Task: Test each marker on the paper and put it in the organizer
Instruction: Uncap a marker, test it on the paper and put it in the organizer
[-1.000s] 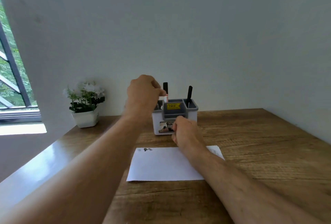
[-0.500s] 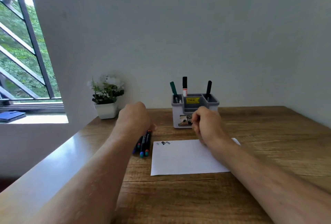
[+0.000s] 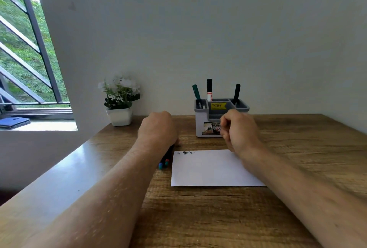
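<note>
Wood-grain desk (image 3: 297, 158), flat white paper (image 3: 210, 170), L hand (image 3: 157, 128) over round-capped markers (image 3: 163, 163).

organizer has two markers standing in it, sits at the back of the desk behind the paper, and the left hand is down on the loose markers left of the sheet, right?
Not quite: the head view shows three markers standing in the organizer, a green one, a black and white one and a black one. The rest holds: it sits behind the paper, and the left hand is down on the loose markers left of the sheet.
</note>
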### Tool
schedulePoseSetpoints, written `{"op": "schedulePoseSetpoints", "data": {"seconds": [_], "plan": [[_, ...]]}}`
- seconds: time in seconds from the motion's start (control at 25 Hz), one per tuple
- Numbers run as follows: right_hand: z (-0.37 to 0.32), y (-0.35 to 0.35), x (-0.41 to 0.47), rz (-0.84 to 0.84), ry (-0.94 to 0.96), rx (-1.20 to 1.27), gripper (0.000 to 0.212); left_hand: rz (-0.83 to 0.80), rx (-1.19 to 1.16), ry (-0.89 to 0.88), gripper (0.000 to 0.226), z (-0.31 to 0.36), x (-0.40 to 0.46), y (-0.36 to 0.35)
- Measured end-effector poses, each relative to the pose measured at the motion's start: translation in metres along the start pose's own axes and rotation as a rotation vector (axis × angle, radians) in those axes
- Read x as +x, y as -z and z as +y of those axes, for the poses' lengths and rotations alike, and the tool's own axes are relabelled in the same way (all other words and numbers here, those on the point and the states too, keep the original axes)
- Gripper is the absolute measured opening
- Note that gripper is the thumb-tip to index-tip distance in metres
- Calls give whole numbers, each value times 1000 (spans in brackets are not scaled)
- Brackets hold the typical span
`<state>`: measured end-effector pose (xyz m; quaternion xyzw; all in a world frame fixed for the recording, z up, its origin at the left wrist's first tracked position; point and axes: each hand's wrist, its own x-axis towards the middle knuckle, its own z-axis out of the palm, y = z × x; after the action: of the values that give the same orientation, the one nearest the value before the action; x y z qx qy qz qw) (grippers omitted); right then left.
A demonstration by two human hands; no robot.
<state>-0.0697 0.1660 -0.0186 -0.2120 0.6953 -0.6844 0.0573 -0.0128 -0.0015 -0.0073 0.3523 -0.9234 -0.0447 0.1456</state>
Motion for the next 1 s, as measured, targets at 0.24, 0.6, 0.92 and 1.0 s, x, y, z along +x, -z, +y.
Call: {"op": "schedulePoseSetpoints", "data": {"seconds": [0.24, 0.6, 0.92, 1.0], "plan": [[1, 2, 1, 1, 8, 9, 29, -16, -45, 2, 31, 3, -4, 1], [2, 0, 1, 10, 70, -4, 34, 407, -660, -157, 15, 12, -17, 26], [4, 0, 1, 123, 316, -152, 9, 300, -1020, -152, 15, 37, -33, 27], [4, 2, 1, 88, 346, -159, 15, 215, -1085, -146, 15, 44, -35, 20]]}}
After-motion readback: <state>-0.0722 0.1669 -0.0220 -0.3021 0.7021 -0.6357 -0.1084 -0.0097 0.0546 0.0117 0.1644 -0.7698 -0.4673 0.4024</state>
